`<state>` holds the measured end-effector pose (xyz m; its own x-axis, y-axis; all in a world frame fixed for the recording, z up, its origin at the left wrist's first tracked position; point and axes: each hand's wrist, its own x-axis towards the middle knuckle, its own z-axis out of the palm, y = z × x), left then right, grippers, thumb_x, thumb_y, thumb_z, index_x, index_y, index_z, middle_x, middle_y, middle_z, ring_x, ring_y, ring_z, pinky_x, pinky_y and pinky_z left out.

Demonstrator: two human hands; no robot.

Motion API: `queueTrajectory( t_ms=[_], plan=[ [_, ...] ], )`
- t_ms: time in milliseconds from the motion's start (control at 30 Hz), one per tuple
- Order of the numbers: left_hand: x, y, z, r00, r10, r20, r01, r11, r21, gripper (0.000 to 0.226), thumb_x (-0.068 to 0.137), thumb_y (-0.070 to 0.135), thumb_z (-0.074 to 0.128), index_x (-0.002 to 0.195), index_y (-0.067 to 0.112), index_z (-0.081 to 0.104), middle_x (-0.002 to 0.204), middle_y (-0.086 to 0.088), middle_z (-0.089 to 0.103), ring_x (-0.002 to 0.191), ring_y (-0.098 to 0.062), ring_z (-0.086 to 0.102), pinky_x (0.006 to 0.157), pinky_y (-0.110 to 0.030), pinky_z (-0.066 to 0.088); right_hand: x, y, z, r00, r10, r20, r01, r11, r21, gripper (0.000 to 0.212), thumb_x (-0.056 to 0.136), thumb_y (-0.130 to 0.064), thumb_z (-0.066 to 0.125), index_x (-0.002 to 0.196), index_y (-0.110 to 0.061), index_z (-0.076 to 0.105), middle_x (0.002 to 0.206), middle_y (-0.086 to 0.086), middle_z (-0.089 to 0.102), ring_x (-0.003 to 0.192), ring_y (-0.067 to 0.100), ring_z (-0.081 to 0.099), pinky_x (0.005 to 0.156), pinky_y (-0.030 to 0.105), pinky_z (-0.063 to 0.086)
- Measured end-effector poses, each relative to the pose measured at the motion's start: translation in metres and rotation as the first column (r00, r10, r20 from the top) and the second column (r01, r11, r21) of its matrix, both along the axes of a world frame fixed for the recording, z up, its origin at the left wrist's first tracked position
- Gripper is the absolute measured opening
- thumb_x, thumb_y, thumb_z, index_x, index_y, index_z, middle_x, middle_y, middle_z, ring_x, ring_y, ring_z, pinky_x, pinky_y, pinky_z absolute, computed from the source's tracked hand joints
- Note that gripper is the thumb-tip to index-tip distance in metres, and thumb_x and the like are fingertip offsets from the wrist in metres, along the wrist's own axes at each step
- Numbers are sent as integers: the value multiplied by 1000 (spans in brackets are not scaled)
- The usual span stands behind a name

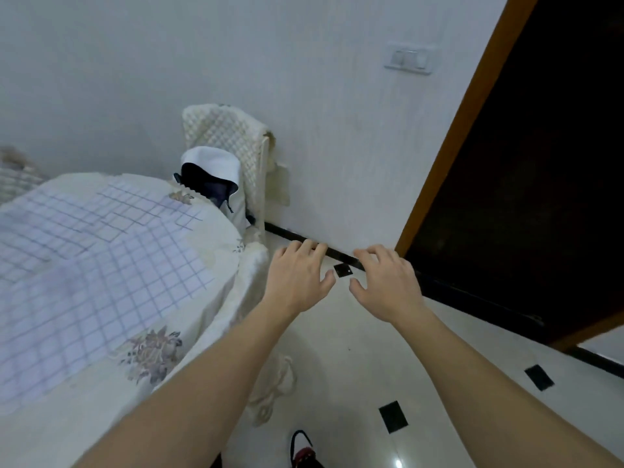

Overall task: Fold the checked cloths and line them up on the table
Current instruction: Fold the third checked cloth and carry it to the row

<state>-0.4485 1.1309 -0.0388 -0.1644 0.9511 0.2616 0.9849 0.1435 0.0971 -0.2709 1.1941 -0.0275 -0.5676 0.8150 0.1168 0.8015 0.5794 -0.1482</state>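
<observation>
The checked cloths [101, 251], white with thin dark lines, lie spread out and overlapping on the surface [199, 315] at the left. It is covered by a cream tablecloth with flower prints. At least two cloths can be made out, one lying partly over another, and their edges are not lined up.

Both hands are off to the right of the surface, held out over the floor [354, 366] and touching no cloth. The left hand [297, 282] is palm down just past the surface's corner, and its grip is loose, with fingers slightly bent and nothing in it. The right hand [388, 285] is close beside it, and its grip is likewise slack and empty.

Behind the surface a chair [229, 136] with a quilted cream cover stands against the wall, with a white and dark jacket [216, 177] on it. A light switch [410, 59] sits higher on the wall, beside a dark doorway [540, 163] with a brown frame. The floor is pale with small black squares, and a shoe [304, 447] shows at the bottom edge.
</observation>
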Motion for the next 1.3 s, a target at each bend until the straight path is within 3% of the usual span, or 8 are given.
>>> queueTrajectory(
  t_ms=[167,300,433,567,833,933,1067,1300],
  plan=[
    [-64,26,-3,993,120,-11,-121,992,-28,52,86,52,40,126,23,58,119,2,64,107,-23,60,88,-40,46,-71,49,-3,993,120,1,-120,992,-23,55,91,-48,52,140,-25,48,132,1,52,121,23,49,98,42,41],
    [-112,29,-12,970,242,33,-241,970,-38,51,86,50,38,123,22,58,117,0,65,102,-25,59,82,-40,48,-129,71,-14,972,236,5,-235,970,-65,53,90,-46,55,138,-25,49,131,1,52,119,24,49,97,42,41],
    [-162,25,-20,927,375,-9,-375,926,-46,51,86,48,35,119,20,61,114,-1,67,97,-26,61,82,-41,47,-188,91,-20,933,360,-17,-360,928,-97,52,90,-46,55,137,-25,49,131,2,52,121,24,49,98,42,42],
    [-213,23,-22,857,514,-38,-516,853,-76,51,88,48,40,125,19,59,123,-2,65,107,-27,60,88,-43,46,-252,119,-21,877,478,-49,-480,873,-88,45,90,-45,53,130,-26,53,129,1,52,118,24,49,96,42,41],
    [-279,9,-19,590,806,-44,-801,577,-159,48,92,43,50,132,18,56,132,-1,61,118,-27,56,99,-44,43,-384,156,-21,659,750,-64,-751,651,-109,53,91,-44,53,140,-25,49,136,2,51,123,26,48,98,44,41],
    [-288,-9,-23,471,881,-50,-875,460,-150,47,91,43,53,131,18,58,130,-2,63,114,-27,59,94,-44,46,-424,153,-23,546,835,-70,-835,536,-120,52,93,-45,52,141,-26,48,138,0,49,125,24,46,101,44,41],
    [-285,-46,-33,342,938,-61,-932,331,-147,44,85,42,60,122,17,64,119,-3,68,103,-27,64,84,-44,51,-464,124,-35,397,915,-69,-912,384,-147,52,93,-45,52,141,-25,49,137,1,50,124,24,48,100,43,41],
    [-277,-123,-46,160,982,-95,-969,139,-202,44,83,38,61,121,17,64,118,-4,68,104,-27,64,94,-47,48,-495,50,-60,203,978,-52,-970,194,-146,54,93,-43,54,142,-24,48,140,2,50,126,25,48,103,44,38]
  ],
)
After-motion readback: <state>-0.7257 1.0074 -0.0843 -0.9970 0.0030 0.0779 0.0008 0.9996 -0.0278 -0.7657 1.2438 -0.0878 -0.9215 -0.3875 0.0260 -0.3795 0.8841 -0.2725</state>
